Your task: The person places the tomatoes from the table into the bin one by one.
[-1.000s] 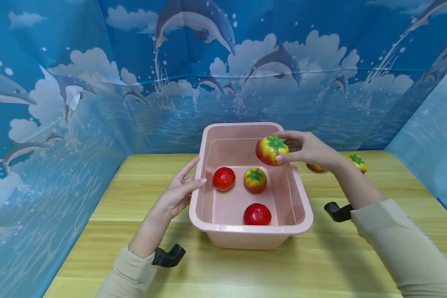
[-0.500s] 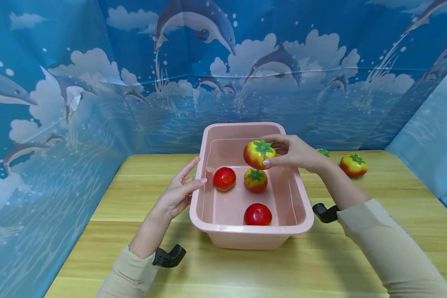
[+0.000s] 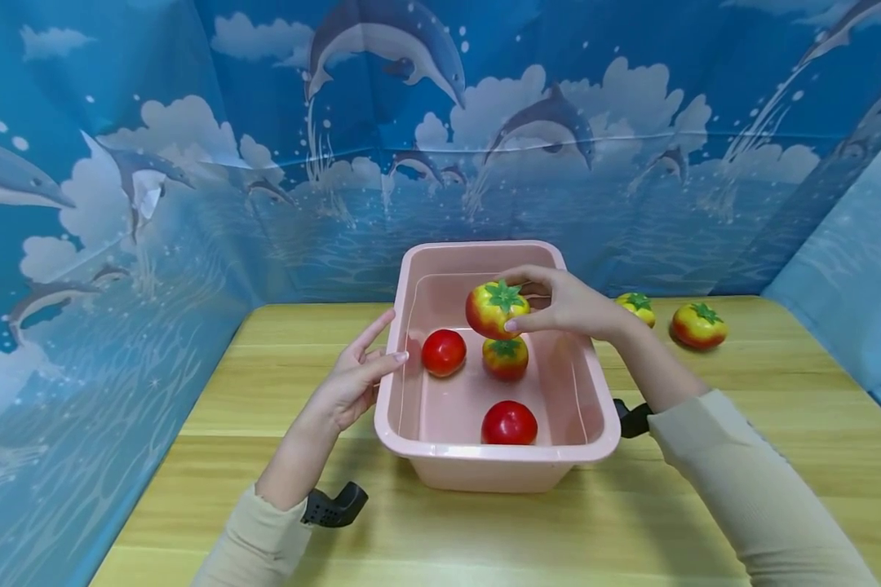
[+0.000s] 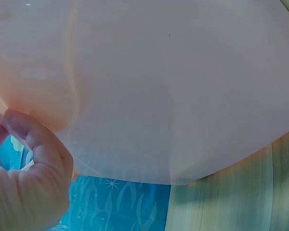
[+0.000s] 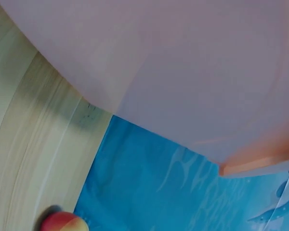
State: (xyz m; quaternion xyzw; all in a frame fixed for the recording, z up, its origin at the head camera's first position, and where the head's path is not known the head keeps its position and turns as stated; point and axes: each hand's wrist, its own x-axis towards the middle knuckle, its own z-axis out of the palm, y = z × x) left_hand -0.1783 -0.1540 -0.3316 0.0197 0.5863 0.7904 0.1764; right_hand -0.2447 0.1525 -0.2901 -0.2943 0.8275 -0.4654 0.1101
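Observation:
My right hand (image 3: 558, 302) holds a yellow-and-red toy tomato (image 3: 495, 311) with a green leafy top, thumb on the near side, inside the mouth of the pink bin (image 3: 495, 469). Straight below it in the head view, a smaller yellow-and-red tomato (image 3: 506, 363) sits on the bin floor, partly covered by the held one. Two plain red tomatoes, one at the left (image 3: 444, 353) and one near the front (image 3: 510, 423), also lie in the bin. At the bin's left rim my left hand (image 3: 352, 383) grips the edge, thumb inside; the left wrist view shows this too.
Two more yellow-and-red tomatoes rest on the wooden table (image 3: 264, 424) right of the bin: one behind my forearm (image 3: 639, 308), one farther right (image 3: 698, 326). A blue dolphin-print cloth (image 3: 338, 204) closes off the back and sides.
My right hand has carried the tomato leftward and slightly down, from the bin's right rim to above the small tomato. My left hand stays put. The two table tomatoes have come into fuller view.

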